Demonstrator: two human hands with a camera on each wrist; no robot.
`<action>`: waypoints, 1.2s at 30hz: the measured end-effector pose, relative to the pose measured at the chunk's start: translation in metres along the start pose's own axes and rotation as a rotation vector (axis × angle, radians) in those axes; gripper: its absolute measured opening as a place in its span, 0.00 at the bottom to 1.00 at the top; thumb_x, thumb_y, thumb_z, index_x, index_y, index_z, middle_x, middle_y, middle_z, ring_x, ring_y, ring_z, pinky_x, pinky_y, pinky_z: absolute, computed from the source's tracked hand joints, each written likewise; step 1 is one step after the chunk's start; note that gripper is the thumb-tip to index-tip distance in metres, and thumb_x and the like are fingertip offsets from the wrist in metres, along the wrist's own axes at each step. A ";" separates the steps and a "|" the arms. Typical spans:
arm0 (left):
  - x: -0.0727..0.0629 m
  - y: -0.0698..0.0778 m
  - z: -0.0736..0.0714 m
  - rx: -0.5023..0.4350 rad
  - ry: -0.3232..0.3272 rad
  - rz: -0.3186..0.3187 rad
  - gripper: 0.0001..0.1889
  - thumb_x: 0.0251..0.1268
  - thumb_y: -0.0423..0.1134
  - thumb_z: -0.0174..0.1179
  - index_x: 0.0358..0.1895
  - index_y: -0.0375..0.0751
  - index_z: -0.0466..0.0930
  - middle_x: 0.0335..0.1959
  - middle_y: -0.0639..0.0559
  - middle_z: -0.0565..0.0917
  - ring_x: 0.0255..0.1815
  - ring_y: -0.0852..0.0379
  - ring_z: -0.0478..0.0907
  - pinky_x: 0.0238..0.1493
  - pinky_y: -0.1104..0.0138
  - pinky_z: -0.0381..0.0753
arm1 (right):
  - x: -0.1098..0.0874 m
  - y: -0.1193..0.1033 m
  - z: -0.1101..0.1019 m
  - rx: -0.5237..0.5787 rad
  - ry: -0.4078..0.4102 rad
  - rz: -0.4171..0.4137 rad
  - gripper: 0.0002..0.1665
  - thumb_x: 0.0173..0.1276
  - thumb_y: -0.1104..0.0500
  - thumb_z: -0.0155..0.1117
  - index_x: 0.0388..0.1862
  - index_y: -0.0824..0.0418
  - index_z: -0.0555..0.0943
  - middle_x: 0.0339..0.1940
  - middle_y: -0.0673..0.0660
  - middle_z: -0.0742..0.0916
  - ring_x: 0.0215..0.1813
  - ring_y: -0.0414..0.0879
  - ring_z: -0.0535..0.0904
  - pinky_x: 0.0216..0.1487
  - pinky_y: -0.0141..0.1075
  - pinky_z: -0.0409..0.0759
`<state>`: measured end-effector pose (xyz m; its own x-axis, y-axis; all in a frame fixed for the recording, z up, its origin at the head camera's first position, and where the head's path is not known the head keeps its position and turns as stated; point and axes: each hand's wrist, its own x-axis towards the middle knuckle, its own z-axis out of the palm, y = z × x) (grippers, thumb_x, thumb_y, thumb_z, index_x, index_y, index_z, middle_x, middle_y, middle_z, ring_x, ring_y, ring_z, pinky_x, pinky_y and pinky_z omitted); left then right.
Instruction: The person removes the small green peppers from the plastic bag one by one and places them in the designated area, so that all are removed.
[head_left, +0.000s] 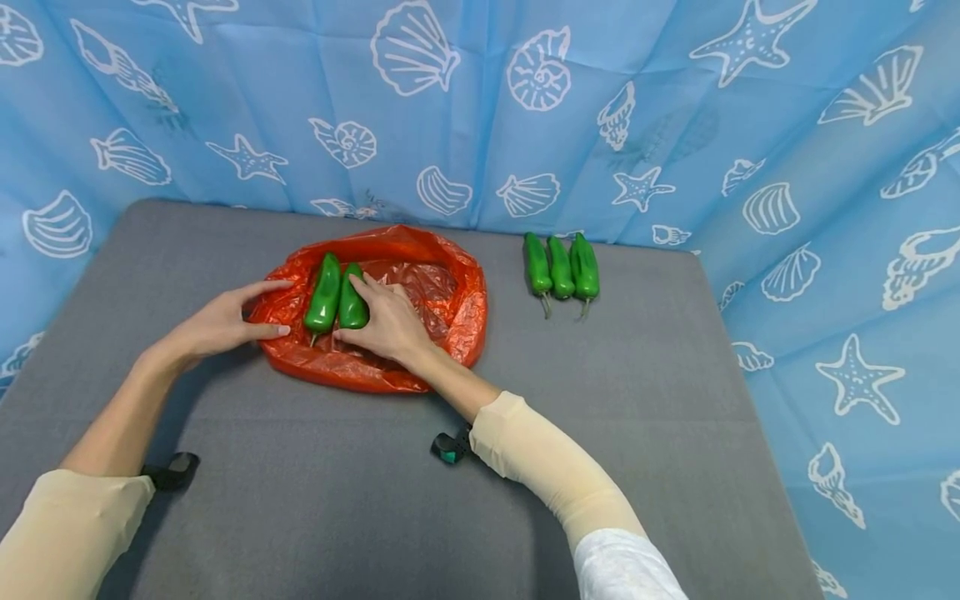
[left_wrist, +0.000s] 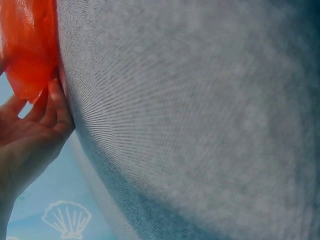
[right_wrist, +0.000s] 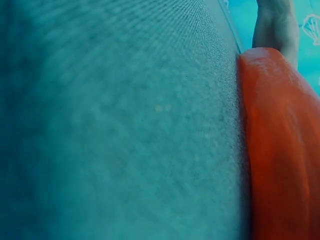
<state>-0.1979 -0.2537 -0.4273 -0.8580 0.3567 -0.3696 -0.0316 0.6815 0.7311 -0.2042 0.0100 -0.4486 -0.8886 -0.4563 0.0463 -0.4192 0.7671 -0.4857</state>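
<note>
A red plastic bag lies spread on the grey table, its rim rolled into an oval. Two green peppers are side by side in its left part. My right hand reaches over the near rim and holds the right-hand pepper lengthwise, thumb at its near end and fingertips by its far end. My left hand is at the bag's left edge, fingers and thumb spread and touching the rim. The left wrist view shows those fingers against the red plastic. In the right wrist view the right hand is hidden behind the bag.
Three more green peppers lie in a row at the table's back, right of the bag. A blue curtain with white shells and starfish hangs behind and beside the grey table. Wrist-worn black cameras hang close over the tabletop.
</note>
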 end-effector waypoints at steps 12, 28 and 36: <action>0.000 0.001 -0.001 -0.001 -0.003 0.005 0.45 0.66 0.53 0.65 0.80 0.45 0.50 0.77 0.27 0.50 0.72 0.30 0.54 0.65 0.33 0.58 | -0.008 0.009 -0.009 0.093 -0.003 -0.035 0.56 0.58 0.38 0.74 0.79 0.57 0.60 0.77 0.60 0.67 0.73 0.51 0.67 0.71 0.36 0.63; 0.001 0.000 -0.001 0.010 -0.005 0.001 0.46 0.66 0.53 0.65 0.80 0.45 0.50 0.77 0.26 0.48 0.74 0.25 0.48 0.67 0.31 0.53 | -0.023 0.024 -0.025 0.237 0.016 -0.045 0.54 0.60 0.43 0.74 0.80 0.52 0.58 0.78 0.58 0.65 0.74 0.50 0.65 0.70 0.38 0.67; 0.001 0.001 -0.001 0.004 -0.004 -0.012 0.46 0.66 0.53 0.65 0.80 0.47 0.50 0.77 0.26 0.47 0.74 0.25 0.47 0.67 0.31 0.53 | -0.029 0.028 -0.032 0.269 0.040 -0.031 0.53 0.61 0.44 0.74 0.80 0.50 0.58 0.78 0.57 0.65 0.74 0.50 0.66 0.69 0.40 0.69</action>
<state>-0.1996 -0.2532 -0.4265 -0.8555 0.3507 -0.3810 -0.0403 0.6884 0.7242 -0.1963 0.0593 -0.4353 -0.8850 -0.4554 0.0969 -0.3866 0.6030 -0.6978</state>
